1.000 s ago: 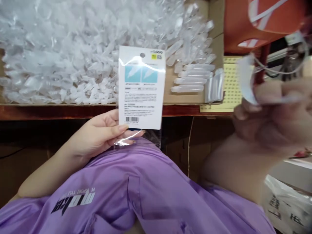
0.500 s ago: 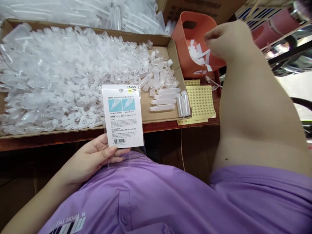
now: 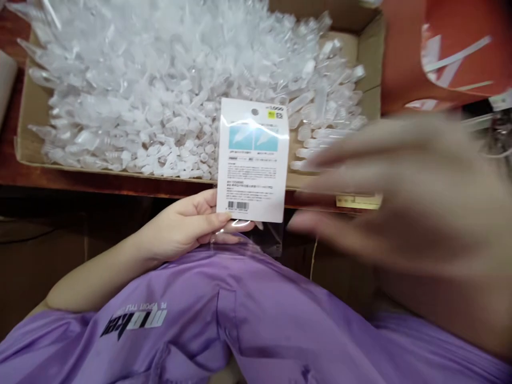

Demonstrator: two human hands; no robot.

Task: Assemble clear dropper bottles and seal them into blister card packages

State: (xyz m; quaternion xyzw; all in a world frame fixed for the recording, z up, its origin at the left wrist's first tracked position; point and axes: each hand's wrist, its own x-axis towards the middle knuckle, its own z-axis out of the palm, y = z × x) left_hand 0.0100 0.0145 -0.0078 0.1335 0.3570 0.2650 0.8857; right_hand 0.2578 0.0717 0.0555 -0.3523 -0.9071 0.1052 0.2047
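My left hand (image 3: pixel 186 224) pinches the lower edge of a clear plastic bag with a white printed card (image 3: pixel 254 186) in it. The card stands nearly upright and faces me, with two blue pictures, small print and a barcode. The bag's clear lower part hangs below the card. To the right, my right hand (image 3: pixel 404 197) is smeared by motion, its thumb and fingers spread apart toward the card without touching it. I see nothing in it. Behind the card lies a heap of small clear plastic nozzles and tubes (image 3: pixel 160 96).
A shallow cardboard box (image 3: pixel 370 69) holds the heap on a red-brown table. At the upper right stands an orange bin (image 3: pixel 404 53) with white paper strips (image 3: pixel 458 53) inside. Part of a yellow sticker sheet (image 3: pixel 358 201) shows at the table's front edge, below the box corner.
My right hand has come from the orange bin back down toward the card, and its fingers have spread. My left hand still holds the bag. The view has shifted closer.
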